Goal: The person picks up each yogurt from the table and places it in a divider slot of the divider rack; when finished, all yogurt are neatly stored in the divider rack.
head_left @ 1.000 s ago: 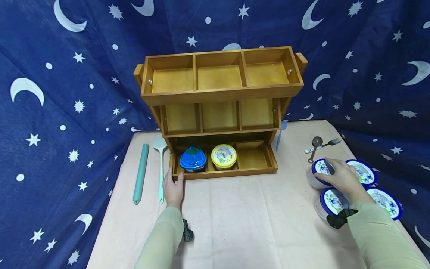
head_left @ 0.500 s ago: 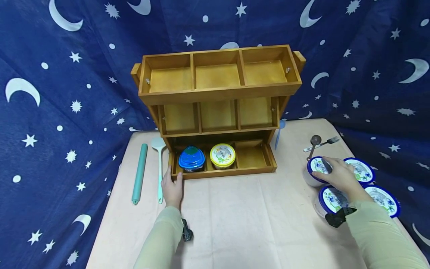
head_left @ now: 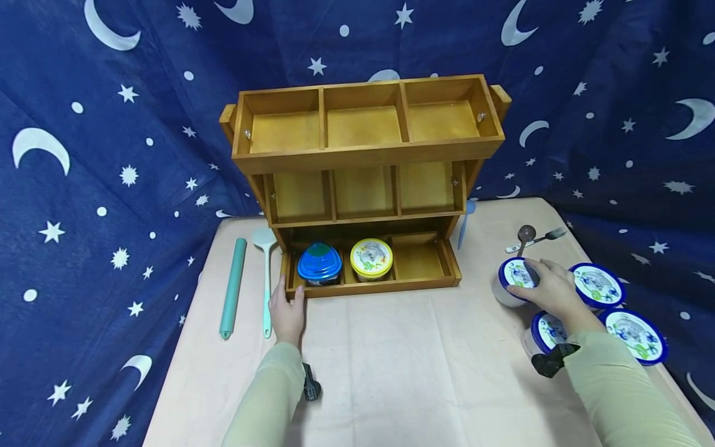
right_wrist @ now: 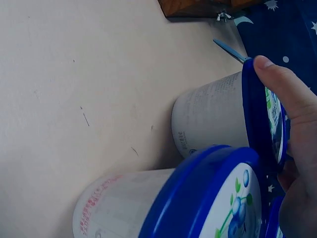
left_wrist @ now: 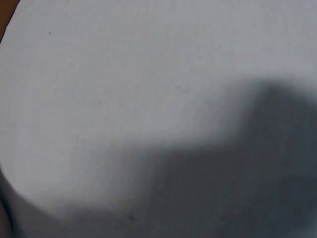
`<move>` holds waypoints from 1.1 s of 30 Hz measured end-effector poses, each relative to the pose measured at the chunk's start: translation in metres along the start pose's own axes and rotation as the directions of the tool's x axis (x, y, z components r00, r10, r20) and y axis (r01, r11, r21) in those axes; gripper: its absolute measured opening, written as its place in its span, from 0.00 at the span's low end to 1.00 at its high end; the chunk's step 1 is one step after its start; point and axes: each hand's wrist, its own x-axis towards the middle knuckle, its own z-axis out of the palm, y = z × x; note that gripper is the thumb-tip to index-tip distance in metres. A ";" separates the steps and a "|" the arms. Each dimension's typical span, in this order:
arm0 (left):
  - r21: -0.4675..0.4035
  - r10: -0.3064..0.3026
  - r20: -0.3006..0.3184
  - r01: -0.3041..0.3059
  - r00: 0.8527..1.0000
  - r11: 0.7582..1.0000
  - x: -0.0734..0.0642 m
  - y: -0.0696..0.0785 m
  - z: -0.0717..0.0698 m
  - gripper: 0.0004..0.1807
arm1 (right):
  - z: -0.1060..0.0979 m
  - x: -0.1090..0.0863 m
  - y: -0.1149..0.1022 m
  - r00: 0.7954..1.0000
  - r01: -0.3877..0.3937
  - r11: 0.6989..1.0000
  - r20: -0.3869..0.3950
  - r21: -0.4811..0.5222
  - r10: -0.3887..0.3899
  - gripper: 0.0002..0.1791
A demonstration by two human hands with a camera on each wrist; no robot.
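Note:
In the head view my right hand (head_left: 555,298) grips a white plastic tub (head_left: 505,295) with a blue-rimmed lid by its rim. In the right wrist view the thumb (right_wrist: 282,82) lies over the edge of the blue lid (right_wrist: 251,114), and the tub stands very near or on the tabletop. My left hand (head_left: 287,318) rests at the front left corner of the wooden tiered box (head_left: 385,287), thumb at the front and fingers along the side. A blue-lidded container (head_left: 320,264) and a yellow-lidded tub (head_left: 371,259) occupy the bottom tier's left and middle compartments.
Other blue-lidded tubs (head_left: 598,285) stand beside and behind my right hand. Beyond them lie a brown spoon (head_left: 526,234) and a fork (head_left: 554,234). A teal rolling pin (head_left: 233,288) and a pale green spatula (head_left: 266,279) lie left of the box; a blue utensil (head_left: 466,223) lies right.
My right hand has moved a little left with the gripped tub, away from the other blue-lidded tubs. The left hand keeps its place at the box corner.

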 end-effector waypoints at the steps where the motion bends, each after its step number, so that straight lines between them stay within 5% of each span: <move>1: 0.002 -0.005 0.001 0.005 1.000 1.000 0.000 0.000 0.000 0.35 | 0.000 0.000 -0.001 1.000 0.008 1.000 0.006 -0.004 -0.008 0.59; 15: -0.001 -0.036 0.032 0.036 0.999 0.999 0.000 0.000 0.001 0.35 | 0.008 0.002 0.000 1.000 0.022 1.000 -0.010 -0.007 -0.023 0.60; 33: 0.003 -0.024 0.014 0.024 1.000 1.000 -0.001 -0.001 0.001 0.35 | -0.005 0.010 -0.040 0.985 0.118 0.993 -0.132 0.032 -0.112 0.56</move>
